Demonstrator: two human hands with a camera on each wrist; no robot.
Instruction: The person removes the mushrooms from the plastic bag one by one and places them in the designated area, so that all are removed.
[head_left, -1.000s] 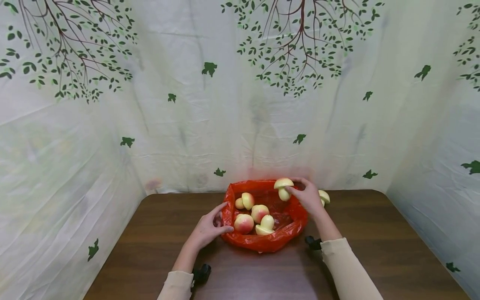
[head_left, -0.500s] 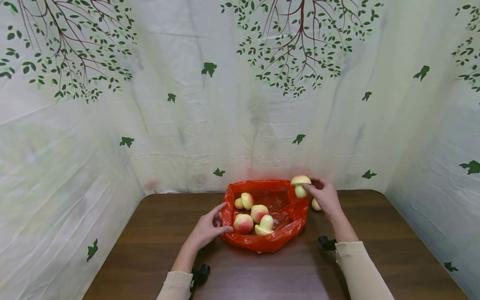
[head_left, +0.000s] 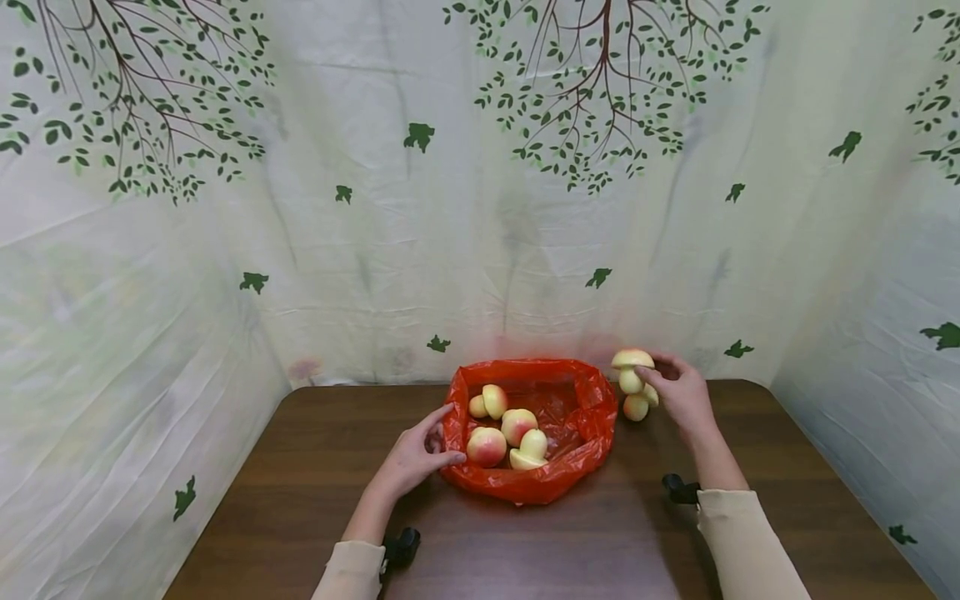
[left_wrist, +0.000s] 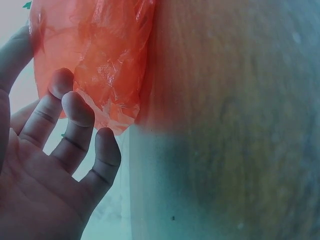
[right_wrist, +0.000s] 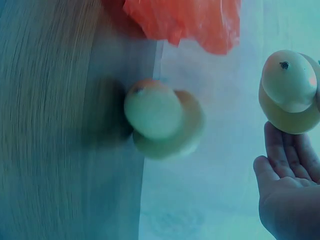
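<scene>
A red plastic bag [head_left: 558, 485], mouth spread wide, stands on the table. My left hand [head_left: 411, 457] holds its left side, thumb and index finger at the rim; in the left wrist view the other fingers curl beside the red film [left_wrist: 107, 60]. Inside the bag lie several pale yellow toy mushrooms with pinkish caps, one cap [head_left: 487, 447] near the front left. To the right of the bag, my right hand [head_left: 681, 396] pinches another toy mushroom [head_left: 632, 359] upright, cap on top. Below it a further toy mushroom [right_wrist: 155, 110] lies on the table, partly overlapped in the head view.
The brown wooden table [head_left: 315, 492] ends at a far edge just behind the bag. Beyond it hangs a pale curtain [head_left: 480, 250] printed with branches and leaves, which also runs along both sides. A black wrist device [head_left: 403, 547] sits at the left cuff.
My right hand has carried the toy mushroom rightward from over the bag to above the mushroom on the table. My left hand and the bag's contents have stayed in place.
</scene>
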